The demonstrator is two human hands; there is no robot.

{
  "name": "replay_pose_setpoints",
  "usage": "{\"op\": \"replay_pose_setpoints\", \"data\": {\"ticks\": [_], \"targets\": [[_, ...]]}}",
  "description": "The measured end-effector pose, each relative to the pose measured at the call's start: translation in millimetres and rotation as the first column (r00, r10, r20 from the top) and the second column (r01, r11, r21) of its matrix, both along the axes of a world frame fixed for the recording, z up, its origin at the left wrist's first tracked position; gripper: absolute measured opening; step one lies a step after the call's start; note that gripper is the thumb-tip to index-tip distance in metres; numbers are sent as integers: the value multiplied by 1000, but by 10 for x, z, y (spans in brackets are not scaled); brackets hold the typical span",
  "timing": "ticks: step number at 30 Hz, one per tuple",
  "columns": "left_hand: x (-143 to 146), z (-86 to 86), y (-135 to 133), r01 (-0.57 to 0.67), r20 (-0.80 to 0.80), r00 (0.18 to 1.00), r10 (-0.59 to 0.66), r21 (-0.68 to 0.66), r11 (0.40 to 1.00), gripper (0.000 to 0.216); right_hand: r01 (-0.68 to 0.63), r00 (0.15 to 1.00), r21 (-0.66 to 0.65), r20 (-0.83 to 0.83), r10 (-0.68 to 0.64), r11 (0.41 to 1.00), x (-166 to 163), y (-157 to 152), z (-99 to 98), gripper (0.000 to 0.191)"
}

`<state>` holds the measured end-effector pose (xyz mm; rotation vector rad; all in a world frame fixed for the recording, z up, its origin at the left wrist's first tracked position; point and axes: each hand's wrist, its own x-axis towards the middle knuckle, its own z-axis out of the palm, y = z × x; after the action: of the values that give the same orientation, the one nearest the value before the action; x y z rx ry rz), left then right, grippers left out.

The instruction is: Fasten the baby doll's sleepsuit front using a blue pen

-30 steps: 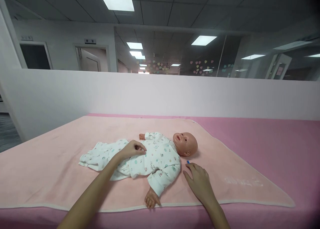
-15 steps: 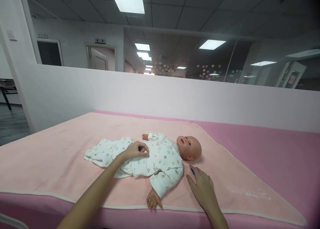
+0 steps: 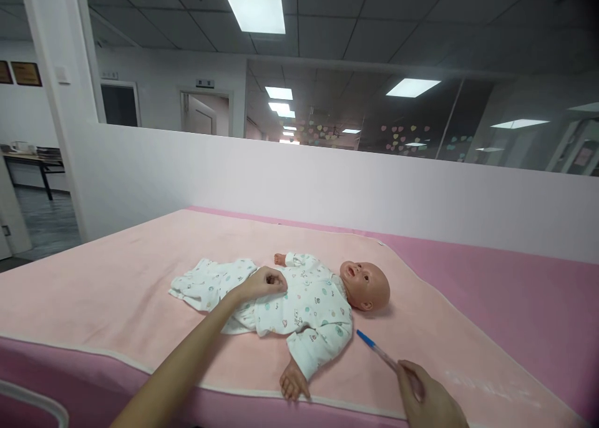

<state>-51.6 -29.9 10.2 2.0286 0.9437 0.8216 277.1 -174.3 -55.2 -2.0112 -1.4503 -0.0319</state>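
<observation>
A baby doll (image 3: pixel 365 284) lies on its back on the peach mat, head to the right, dressed in a white printed shirt (image 3: pixel 304 297) and matching trousers (image 3: pixel 210 282). My left hand (image 3: pixel 264 283) rests on the doll's belly with thumb and fingers curled together; I cannot make out whether cloth is pinched between them. At the lower right, my right hand (image 3: pixel 428 393) is closed on the near end of a thin pen-like stick with a blue cap (image 3: pixel 377 348). Its blue end points toward the doll's shoulder without touching it.
The peach mat (image 3: pixel 116 278) covers most of a pink padded table (image 3: pixel 538 291). Behind stands a low white partition (image 3: pixel 327 178) with glass above. A white rail (image 3: pixel 37 400) curves at the lower left. Farther left is a side table (image 3: pixel 32 158).
My right hand has moved right and toward me, bringing the blue-capped stick away from the doll's head. My left hand's fingers have drawn closer together on the belly. The view has turned left.
</observation>
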Motion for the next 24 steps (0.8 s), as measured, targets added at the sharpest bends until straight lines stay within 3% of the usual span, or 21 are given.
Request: {"op": "replay_pose_setpoints", "data": {"ticks": [3, 7, 12, 18, 24], "targets": [[3, 4, -7, 1, 6, 1000, -1, 21, 1000, 24, 104, 991, 88, -95, -96, 991, -69, -23, 156, 30], [8, -3, -4, -7, 12, 1000, 6, 33, 999, 23, 60, 993, 229, -110, -36, 972, -197, 22, 351, 30], [4, -16, 5, 0, 13, 1000, 0, 27, 1000, 23, -18, 999, 151, -40, 24, 988, -328, 211, 512, 30], [-5, -39, 23, 12, 24, 1000, -13, 27, 1000, 22, -33, 999, 90, 27, 31, 995, -398, 497, 571, 33], [-10, -58, 36, 8, 17, 1000, -8, 29, 1000, 22, -33, 999, 103, -20, 35, 994, -382, 447, 533, 33]]}}
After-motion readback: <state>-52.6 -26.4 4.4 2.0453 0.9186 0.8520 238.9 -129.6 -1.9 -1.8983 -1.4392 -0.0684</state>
